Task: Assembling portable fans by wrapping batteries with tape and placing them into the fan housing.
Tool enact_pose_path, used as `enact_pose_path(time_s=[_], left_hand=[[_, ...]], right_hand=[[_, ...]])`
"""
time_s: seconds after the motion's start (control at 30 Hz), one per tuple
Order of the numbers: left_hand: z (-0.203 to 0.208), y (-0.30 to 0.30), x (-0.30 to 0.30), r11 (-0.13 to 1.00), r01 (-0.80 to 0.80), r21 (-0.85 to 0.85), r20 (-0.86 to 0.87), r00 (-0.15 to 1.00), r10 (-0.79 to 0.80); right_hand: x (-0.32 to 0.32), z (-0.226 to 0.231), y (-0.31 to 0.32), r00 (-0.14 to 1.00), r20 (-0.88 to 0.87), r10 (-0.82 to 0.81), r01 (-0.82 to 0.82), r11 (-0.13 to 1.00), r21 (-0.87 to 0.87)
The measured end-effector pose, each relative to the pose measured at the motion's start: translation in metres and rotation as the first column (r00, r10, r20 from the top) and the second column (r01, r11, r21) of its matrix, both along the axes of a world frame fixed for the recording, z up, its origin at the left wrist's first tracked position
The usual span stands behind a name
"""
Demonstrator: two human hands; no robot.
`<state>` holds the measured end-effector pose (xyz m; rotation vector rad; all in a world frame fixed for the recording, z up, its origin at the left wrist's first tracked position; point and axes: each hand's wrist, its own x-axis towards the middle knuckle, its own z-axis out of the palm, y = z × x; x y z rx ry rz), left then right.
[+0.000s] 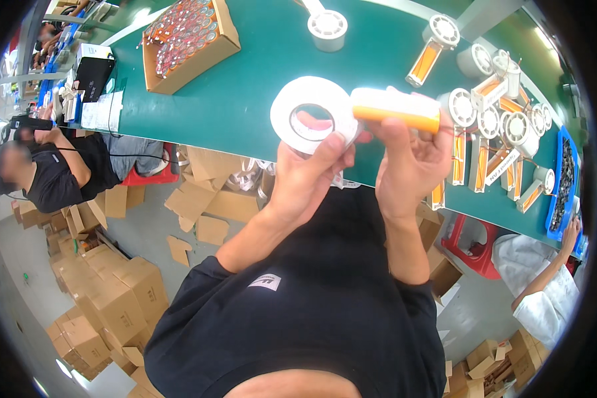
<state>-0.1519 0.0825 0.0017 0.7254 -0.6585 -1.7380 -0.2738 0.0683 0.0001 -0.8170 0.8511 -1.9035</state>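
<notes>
Black cloth shirt (298, 305) nearest the camera, a pale patch on its chest. Left hand (304, 179): part closed, gripping the lower right rim of a broad white roll of tape (286, 113), thumb on the near face; a fingertip shows in the core hole. Right hand (412, 169): fingers curled, thumb pressed on the lower edge of a bar-shaped orange and white piece (397, 118), held roughly level. Roll and piece are both above the near edge of a green tabletop (259, 79), the piece's left end close beside the roll; whether they touch, cannot tell.

To the right, on the table: a cluster of white round slotted housings with orange-filled rectangular frames (487, 124), wires among them. Right of these, a blue plastic tray (553, 215) of small dark parts; a co-worker's hand (570, 233) at its near end. Farther off: a single white slotted cylinder (328, 41) and, to its left, an open brown cardboard box (194, 71) packed with small reddish and silvery round pieces.
</notes>
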Motion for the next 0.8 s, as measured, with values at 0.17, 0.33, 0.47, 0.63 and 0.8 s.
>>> enact_pose_path(time_s=[0.17,0.33,0.47,0.63,0.8], left_hand=[[0.008,0.014,-0.003,0.998,0.038,0.054,-0.232,0.972,-0.024],[-0.002,0.037,0.012,0.978,0.209,-0.021,-0.112,0.971,-0.210],[-0.017,0.020,0.044,0.990,-0.128,0.054,0.128,0.984,0.121],[-0.028,-0.024,0.102,0.981,-0.094,-0.167,0.663,0.726,0.183],[-0.025,-0.058,0.131,0.981,0.150,-0.126,0.966,0.242,0.087]], right_hand=[[0.001,-0.013,-0.005,0.871,-0.357,-0.336,0.134,0.863,-0.487],[-0.016,0.009,-0.029,0.354,-0.633,-0.689,0.377,0.724,-0.577],[-0.045,0.022,-0.048,0.976,-0.038,-0.213,0.195,0.941,-0.275],[-0.034,0.003,-0.039,0.851,0.413,0.325,-0.274,0.945,-0.178],[-0.028,0.002,-0.030,0.653,0.598,0.465,-0.432,0.877,-0.211]])
